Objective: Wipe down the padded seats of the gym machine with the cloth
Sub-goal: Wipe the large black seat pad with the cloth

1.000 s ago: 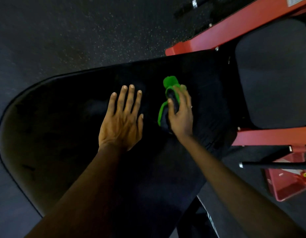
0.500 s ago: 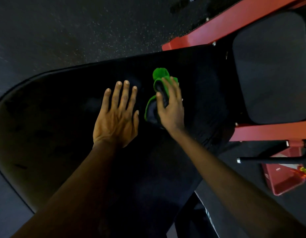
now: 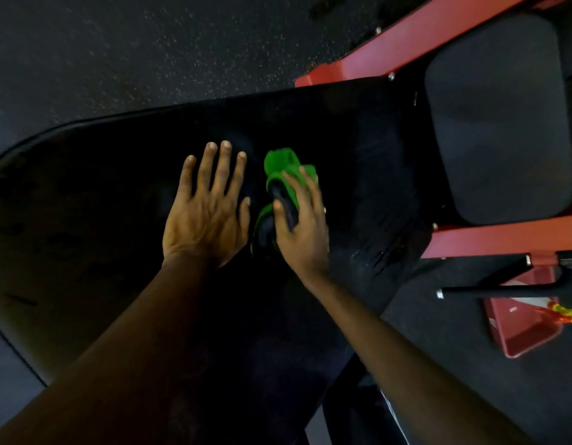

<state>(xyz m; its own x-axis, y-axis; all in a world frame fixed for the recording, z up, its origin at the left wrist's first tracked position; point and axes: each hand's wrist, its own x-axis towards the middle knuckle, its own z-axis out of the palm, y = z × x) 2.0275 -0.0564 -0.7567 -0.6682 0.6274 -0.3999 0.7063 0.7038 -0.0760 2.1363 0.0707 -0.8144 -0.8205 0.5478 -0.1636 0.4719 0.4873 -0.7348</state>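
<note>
A large black padded seat (image 3: 85,220) fills the middle of the head view. My left hand (image 3: 207,213) lies flat on it, fingers straight and spread. Just to its right, my right hand (image 3: 304,229) presses a crumpled green and dark cloth (image 3: 283,170) onto the pad, with fingers laid over the cloth and the thumb along its side. A smaller grey-black pad (image 3: 500,120) sits to the upper right, between the red frame bars.
The red machine frame (image 3: 406,49) runs along the upper right and a second red bar (image 3: 503,236) crosses below the small pad. A black handle bar (image 3: 490,289) and a red foot plate (image 3: 525,326) lie at the right. Dark speckled floor (image 3: 117,43) surrounds the machine.
My right hand and the cloth slid a little left across the pad, closer to my left hand. The left hand stayed flat in place.
</note>
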